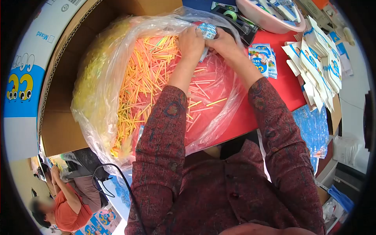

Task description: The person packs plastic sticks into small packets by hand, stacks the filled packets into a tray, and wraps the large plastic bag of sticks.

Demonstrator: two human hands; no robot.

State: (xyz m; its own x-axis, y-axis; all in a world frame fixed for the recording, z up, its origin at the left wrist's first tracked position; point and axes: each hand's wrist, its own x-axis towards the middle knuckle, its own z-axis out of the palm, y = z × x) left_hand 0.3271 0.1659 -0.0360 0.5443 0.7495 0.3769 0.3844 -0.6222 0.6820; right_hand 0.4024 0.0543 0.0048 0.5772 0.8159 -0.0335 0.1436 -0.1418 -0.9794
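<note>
My left hand (191, 44) and my right hand (225, 42) meet at the far side of a clear plastic bag (94, 74). Between them is a small blue-and-white packet (207, 30), and the fingers of both hands are closed on it. Below my hands, the bag holds a heap of thin yellow, orange and pink sticks (150, 70). Some sticks lie loose on the red surface under the bag's clear film. Right of my right hand lies a small stack of printed sachets (262, 58).
A cardboard box (58, 117) stands left, under the bag. At the back are a tape dispenser (239, 23) and a pink basin (270, 21) of packets. Folded white cartons (313, 58) pile up on the red table (282, 90). A person in orange (72, 211) sits lower left.
</note>
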